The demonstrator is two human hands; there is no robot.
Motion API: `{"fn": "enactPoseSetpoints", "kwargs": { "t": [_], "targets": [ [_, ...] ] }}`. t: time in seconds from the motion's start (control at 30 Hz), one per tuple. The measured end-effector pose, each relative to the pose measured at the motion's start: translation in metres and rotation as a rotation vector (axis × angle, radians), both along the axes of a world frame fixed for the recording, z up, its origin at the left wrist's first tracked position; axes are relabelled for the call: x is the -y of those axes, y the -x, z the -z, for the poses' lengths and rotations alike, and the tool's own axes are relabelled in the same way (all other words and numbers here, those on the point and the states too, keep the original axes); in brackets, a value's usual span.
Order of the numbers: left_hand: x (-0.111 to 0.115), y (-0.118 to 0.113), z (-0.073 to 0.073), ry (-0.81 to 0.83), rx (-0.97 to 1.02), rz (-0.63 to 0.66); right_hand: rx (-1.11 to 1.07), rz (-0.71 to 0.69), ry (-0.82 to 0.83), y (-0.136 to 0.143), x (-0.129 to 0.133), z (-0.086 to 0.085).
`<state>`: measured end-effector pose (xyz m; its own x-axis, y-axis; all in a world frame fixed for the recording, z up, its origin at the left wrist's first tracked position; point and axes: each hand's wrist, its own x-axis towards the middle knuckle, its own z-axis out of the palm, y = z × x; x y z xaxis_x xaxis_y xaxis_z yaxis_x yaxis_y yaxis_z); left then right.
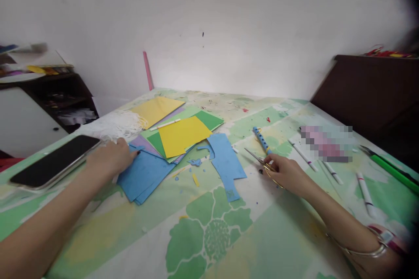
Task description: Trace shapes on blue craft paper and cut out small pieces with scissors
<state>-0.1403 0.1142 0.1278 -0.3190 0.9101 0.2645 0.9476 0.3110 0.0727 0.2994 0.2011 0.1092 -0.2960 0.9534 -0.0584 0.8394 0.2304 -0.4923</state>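
Note:
Bent fingers of my left hand (113, 154) rest at the upper left edge of the blue sheets (147, 178); what they pinch, if anything, is hidden. Beside that hand lie a bundle of white strings (114, 125) and a smartphone (55, 159). My right hand (288, 174) is closed around the gold handles of a pair of scissors (257, 155), whose blades point up and left. Left of the blades is a cut blue piece (225, 163) with a notched outline. Small blue scraps (195, 162) and a yellow strip (195, 179) are scattered nearby.
A yellow sheet (183, 135) tops a stack of coloured sheets, with a white marker (165, 124) on it. A blue dotted stick (262, 139) lies beyond the scissors. White markers (365, 194) and a green-handled tool (393, 170) lie at right. Dark cabinets stand on both sides.

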Motion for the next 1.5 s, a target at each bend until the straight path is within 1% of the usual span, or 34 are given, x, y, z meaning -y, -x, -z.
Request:
{"fn": "enactPoseSetpoints", "kwargs": {
  "t": [0.03,0.1,0.13,0.17,0.2,0.23,0.27,0.3,0.37,0.43,0.47,0.5,0.53,0.6,0.63,0.7,0.77,0.83,0.93,1.0,1.07,1.13,1.2,1.27,1.3,1.33,1.37,1.43,1.5],
  "targets": [
    [0.003,-0.012,-0.004,-0.011,-0.031,-0.028,-0.005,-0.001,-0.002,0.0,0.0,0.0],
    [0.008,-0.043,-0.011,-0.031,-0.074,0.017,-0.02,0.002,-0.01,-0.001,-0.001,0.001],
    [0.011,-0.063,-0.012,-0.039,-0.048,0.145,-0.032,0.004,-0.009,-0.001,-0.002,0.001],
    [0.012,-0.083,-0.012,-0.008,0.044,0.284,-0.047,0.005,-0.002,-0.002,-0.003,0.001],
    [0.013,-0.103,-0.01,0.035,0.1,0.372,-0.065,0.005,0.012,-0.002,-0.003,0.001],
    [0.014,-0.122,-0.007,0.078,0.153,0.445,-0.086,0.004,0.035,-0.003,-0.003,0.001],
    [0.012,-0.138,-0.004,0.113,0.258,0.509,-0.11,0.003,0.062,-0.005,-0.003,0.0],
    [0.01,-0.152,0.0,0.12,0.318,0.556,-0.137,0.002,0.092,-0.006,-0.003,-0.001],
    [0.0,-0.171,0.005,0.114,0.316,0.667,-0.193,0.003,0.151,-0.008,-0.004,-0.002],
    [-0.017,-0.177,0.005,0.1,0.2,0.88,-0.25,0.007,0.202,-0.011,-0.004,-0.003],
    [-0.027,-0.177,0.003,0.133,0.142,0.997,-0.278,0.009,0.223,-0.011,-0.005,-0.004],
    [-0.037,-0.177,0.001,0.192,0.099,1.105,-0.307,0.011,0.241,-0.012,-0.005,-0.004],
    [-0.046,-0.177,-0.002,0.299,0.073,1.179,-0.336,0.015,0.254,-0.012,-0.006,-0.004],
    [-0.063,-0.18,-0.009,0.48,0.083,1.198,-0.393,0.03,0.268,-0.012,-0.007,-0.005],
    [-0.069,-0.183,-0.012,0.501,0.066,1.208,-0.42,0.04,0.272,-0.012,-0.007,-0.005],
    [-0.077,-0.193,-0.015,0.498,0.034,1.278,-0.471,0.056,0.275,-0.013,-0.008,-0.004],
    [-0.079,-0.204,-0.015,0.494,-0.027,1.336,-0.517,0.061,0.273,-0.013,-0.009,-0.002],
    [-0.079,-0.214,-0.014,0.467,-0.109,1.356,-0.559,0.061,0.263,-0.014,-0.01,0.001],
    [-0.08,-0.221,-0.015,0.393,-0.222,1.414,-0.614,0.072,0.233,-0.014,-0.011,0.005],
    [-0.083,-0.222,-0.019,0.35,-0.258,1.474,-0.652,0.084,0.205,-0.013,-0.012,0.007],
    [-0.089,-0.22,-0.03,0.302,-0.235,1.492,-0.692,0.088,0.175,-0.013,-0.012,0.007],
    [-0.094,-0.216,-0.047,0.244,-0.141,1.443,-0.732,0.07,0.167,-0.013,-0.011,0.005],
    [-0.097,-0.21,-0.068,0.142,0.015,1.309,-0.765,0.018,0.189,-0.012,-0.008,0.001],
    [-0.096,-0.203,-0.091,0.054,0.252,1.114,-0.791,-0.061,0.225,-0.008,-0.003,-0.003],
    [-0.094,-0.199,-0.102,0.052,0.382,1.06,-0.802,-0.103,0.239,-0.005,0.001,-0.006],
    [-0.091,-0.195,-0.111,0.087,0.482,1.029,-0.813,-0.14,0.247,-0.002,0.005,-0.008],
    [-0.088,-0.191,-0.12,0.083,0.536,0.99,-0.826,-0.172,0.249,0.001,0.009,-0.01],
    [-0.081,-0.184,-0.131,0.044,0.656,0.924,-0.859,-0.242,0.243,0.008,0.018,-0.013],
    [-0.076,-0.18,-0.135,0.052,0.766,0.862,-0.894,-0.322,0.253,0.013,0.025,-0.014]
  ]
}}
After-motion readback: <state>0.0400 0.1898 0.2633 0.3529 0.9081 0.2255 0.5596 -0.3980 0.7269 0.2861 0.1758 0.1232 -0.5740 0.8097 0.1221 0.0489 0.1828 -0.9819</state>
